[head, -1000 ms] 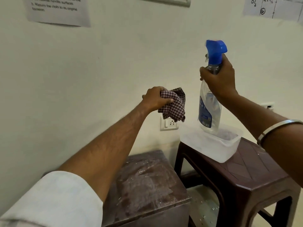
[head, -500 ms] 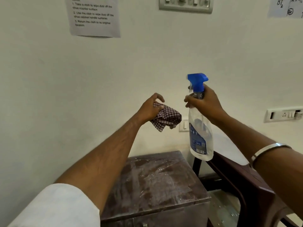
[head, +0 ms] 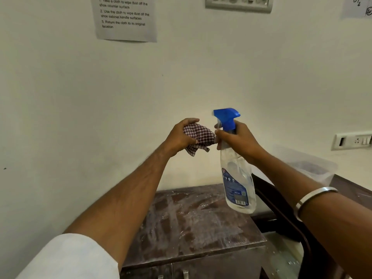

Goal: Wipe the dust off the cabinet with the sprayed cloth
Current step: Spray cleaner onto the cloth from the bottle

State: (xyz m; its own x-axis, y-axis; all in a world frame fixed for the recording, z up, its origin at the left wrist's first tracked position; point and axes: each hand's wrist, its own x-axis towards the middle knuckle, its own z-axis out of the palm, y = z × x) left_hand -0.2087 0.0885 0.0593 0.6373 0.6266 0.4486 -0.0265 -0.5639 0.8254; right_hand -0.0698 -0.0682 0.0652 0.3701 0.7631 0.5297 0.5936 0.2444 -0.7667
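My left hand (head: 179, 135) grips a bunched maroon-and-white checked cloth (head: 198, 136) in the air above the cabinet. My right hand (head: 239, 139) holds the neck of a clear spray bottle (head: 237, 182) with a blue trigger head, its nozzle pointing left at the cloth a few centimetres away. Below both hands stands the low dark brown cabinet (head: 191, 222), its top streaked with pale dust. Small door handles show at its front bottom edge.
A dark brown plastic stool (head: 281, 216) stands right of the cabinet with a translucent plastic tub (head: 314, 164) on it. The white wall behind carries a printed instruction sheet (head: 125, 18), a switch panel (head: 238, 5) and a socket strip (head: 352, 140).
The bottle has been lifted out of the tub and brought left toward the cloth. My hands have closed in on each other, and the view has tilted so the cabinet sits more centrally.
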